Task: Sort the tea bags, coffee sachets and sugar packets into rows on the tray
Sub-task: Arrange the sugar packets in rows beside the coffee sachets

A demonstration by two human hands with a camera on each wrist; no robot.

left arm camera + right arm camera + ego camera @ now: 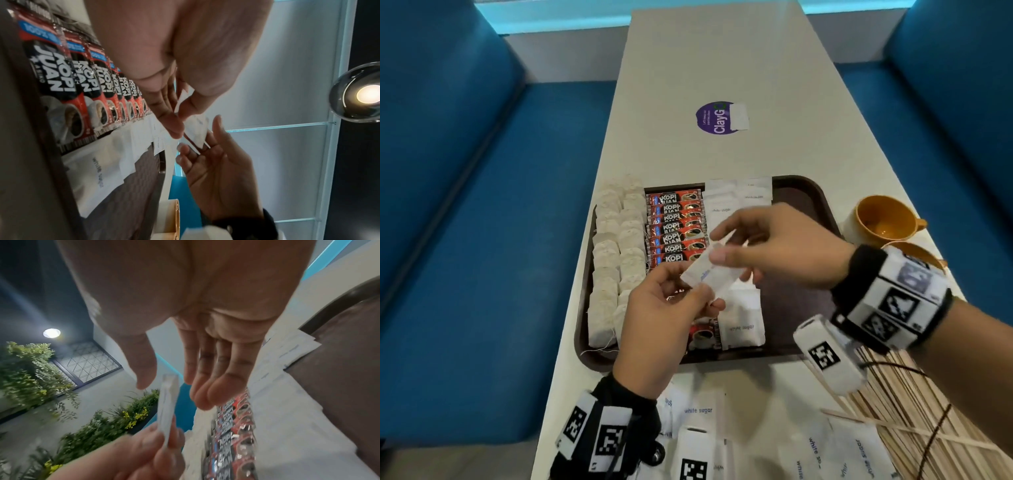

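Note:
My left hand (702,291) pinches one white sugar packet (710,278) above the brown tray (808,205). My right hand (717,244) reaches in from the right with straight fingers. Its thumb and fingers stand either side of the packet's (167,410) free end, with gaps showing in the right wrist view. On the tray lie tea bags (616,253) at the left, red coffee sachets (674,226) in the middle and sugar packets (736,202) to their right. In the left wrist view my left hand (183,116) holds the packet (197,131).
More loose sugar packets (825,452) lie on the white table near me. Wooden stirrers (914,411) are spread at the right front. Orange cups (883,219) stand right of the tray. The tray's right part is bare. Blue benches flank the table.

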